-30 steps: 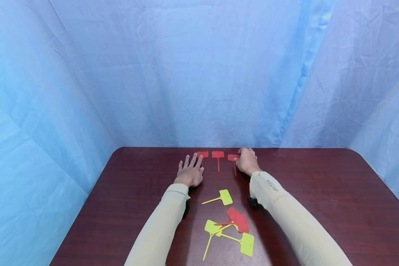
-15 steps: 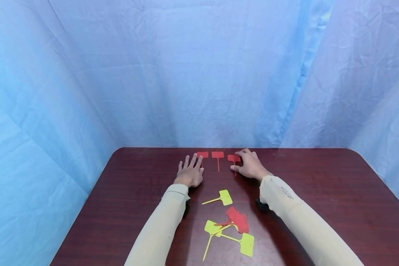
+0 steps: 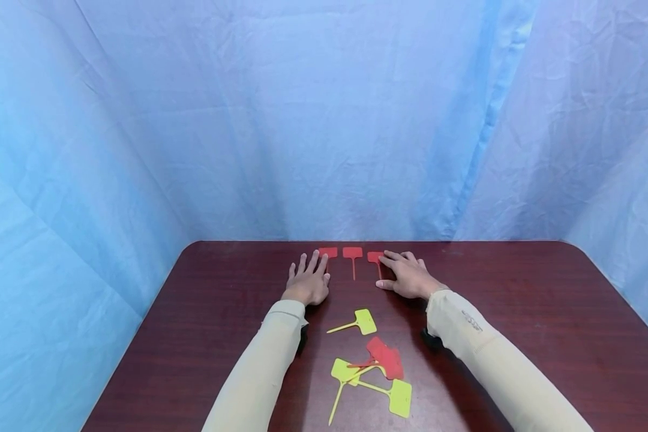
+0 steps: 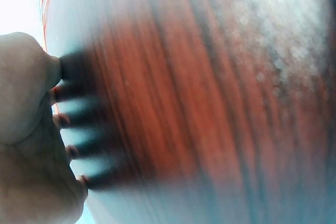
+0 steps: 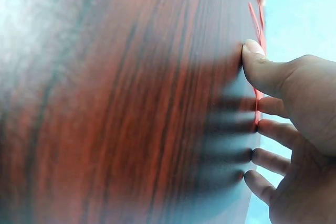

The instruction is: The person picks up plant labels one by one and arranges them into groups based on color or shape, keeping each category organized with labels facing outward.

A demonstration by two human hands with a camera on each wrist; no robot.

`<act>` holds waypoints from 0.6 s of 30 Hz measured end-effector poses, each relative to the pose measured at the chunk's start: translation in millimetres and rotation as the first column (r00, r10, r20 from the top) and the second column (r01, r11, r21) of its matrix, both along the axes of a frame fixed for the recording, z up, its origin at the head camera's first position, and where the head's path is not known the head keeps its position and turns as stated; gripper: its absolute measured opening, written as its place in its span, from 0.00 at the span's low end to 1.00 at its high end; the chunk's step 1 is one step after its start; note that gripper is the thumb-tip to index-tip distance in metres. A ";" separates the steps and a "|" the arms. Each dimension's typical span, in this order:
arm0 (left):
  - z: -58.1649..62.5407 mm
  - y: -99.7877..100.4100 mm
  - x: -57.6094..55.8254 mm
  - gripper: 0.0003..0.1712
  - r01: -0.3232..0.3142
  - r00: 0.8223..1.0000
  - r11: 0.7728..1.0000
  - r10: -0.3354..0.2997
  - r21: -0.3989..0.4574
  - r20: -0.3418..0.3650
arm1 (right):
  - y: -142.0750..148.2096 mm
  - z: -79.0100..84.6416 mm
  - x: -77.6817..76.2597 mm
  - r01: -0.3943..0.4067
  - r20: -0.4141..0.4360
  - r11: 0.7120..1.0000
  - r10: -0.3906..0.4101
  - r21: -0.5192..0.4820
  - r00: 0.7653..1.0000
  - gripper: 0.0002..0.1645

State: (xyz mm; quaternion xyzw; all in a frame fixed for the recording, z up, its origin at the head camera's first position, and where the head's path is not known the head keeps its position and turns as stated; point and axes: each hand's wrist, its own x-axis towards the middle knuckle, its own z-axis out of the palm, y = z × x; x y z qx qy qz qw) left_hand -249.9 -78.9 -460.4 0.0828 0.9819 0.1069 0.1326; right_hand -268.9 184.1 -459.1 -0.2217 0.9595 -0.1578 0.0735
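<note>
Three red T-shaped plant labels lie in a row near the table's far edge, stems toward me. My left hand (image 3: 309, 282) lies flat with fingers spread, its index finger over part of the left red plant label (image 3: 329, 251). Between the hands is the middle red plant label (image 3: 353, 252), untouched. On the right red plant label (image 3: 375, 257), the index fingertip of my right hand (image 3: 408, 278) rests at the head's right side. Its thumb (image 5: 256, 59) is on the tabletop close by the stem, and the other fingers are loosely spread. Neither hand grips anything.
Nearer me lies a single yellow plant label (image 3: 366, 322). Below it is a loose pile with red plant labels (image 3: 391, 363) overlapping yellow plant labels (image 3: 400, 398). The dark red wooden table (image 3: 210, 348) ends at a light blue curtain (image 3: 324, 150).
My right hand has drawn back from the far edge and spread its fingers. The right red plant label has slid slightly left. My left hand has stayed in place.
</note>
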 end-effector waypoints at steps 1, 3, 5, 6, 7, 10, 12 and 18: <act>-0.1 0.1 -0.3 0.33 0.000 1.000 1.000 0.000 -0.001 0.000 | 0.0 0.0 -0.6 0.001 0.000 1.000 -0.001 0.004 1.000 0.42; -0.4 0.3 -0.7 0.33 -0.003 1.000 1.000 0.003 -0.002 0.003 | -0.2 -0.1 -2.3 0.003 0.003 1.000 -0.003 0.008 1.000 0.42; -1.2 0.8 -1.6 0.33 -0.004 1.000 1.000 0.004 -0.006 0.012 | -0.2 -0.4 -4.1 0.005 0.009 1.000 -0.006 0.013 1.000 0.42; -1.8 0.9 -2.0 0.33 -0.005 1.000 1.000 0.005 -0.011 0.019 | -0.3 -0.7 -5.1 0.006 0.011 1.000 -0.007 0.017 1.000 0.42; -2.5 1.0 -2.4 0.33 -0.005 1.000 1.000 0.005 -0.016 0.027 | -0.4 -1.0 -6.1 0.007 0.014 1.000 -0.007 0.020 1.000 0.42; -3.3 1.1 -2.8 0.33 -0.006 0.999 1.000 0.007 -0.019 0.037 | -0.4 -1.4 -8.6 0.010 0.028 0.999 -0.011 0.033 1.000 0.43; -2.5 0.8 -2.2 0.33 -0.007 0.999 1.000 0.008 -0.015 0.031 | -0.6 -1.3 -10.0 0.013 0.037 0.999 -0.014 0.037 0.999 0.43; -0.6 -0.5 -1.2 0.33 -0.003 1.000 1.000 0.003 0.002 -0.001 | -1.4 0.5 -12.7 0.022 0.050 0.999 -0.023 0.035 0.998 0.43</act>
